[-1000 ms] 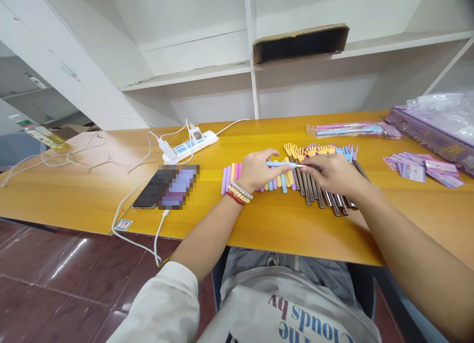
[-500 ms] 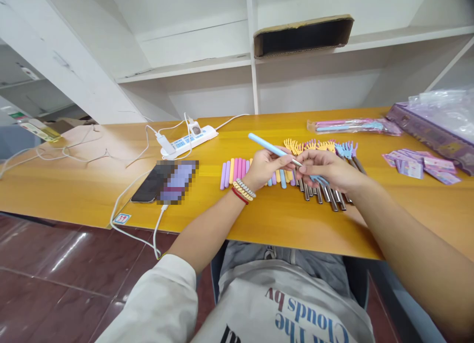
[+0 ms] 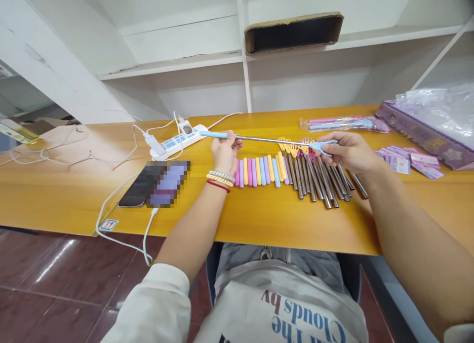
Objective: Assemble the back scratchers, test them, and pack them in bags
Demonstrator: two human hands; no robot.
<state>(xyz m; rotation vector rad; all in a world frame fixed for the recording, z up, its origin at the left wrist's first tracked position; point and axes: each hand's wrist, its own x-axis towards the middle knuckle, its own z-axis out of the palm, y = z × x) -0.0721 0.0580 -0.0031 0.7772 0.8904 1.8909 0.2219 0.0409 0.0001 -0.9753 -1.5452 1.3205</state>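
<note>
A telescopic back scratcher (image 3: 272,140) is stretched out level above the table, its thin metal rod drawn long between my hands. My left hand (image 3: 224,154) is closed on its light blue handle. At the other end, the fingers of my right hand (image 3: 350,153) pinch its blue claw-shaped head. Below the rod lies a row of pink, purple, yellow and blue handle grips (image 3: 262,171). Right of that row, several metal back scratcher rods (image 3: 322,180) lie side by side, with yellow and purple claw heads (image 3: 291,146) at their far ends.
Two phones (image 3: 135,187) lie at the left, near a white power strip (image 3: 172,144) with cables. At the back right are a bagged set of back scratchers (image 3: 342,124), small printed cards (image 3: 411,160) and a purple box (image 3: 418,135) with clear bags. A cardboard box (image 3: 292,34) sits on the shelf.
My hands have moved apart, left hand leftward and right hand slightly right. The back scratcher, short and tilted before, is now pulled out long and nearly level.
</note>
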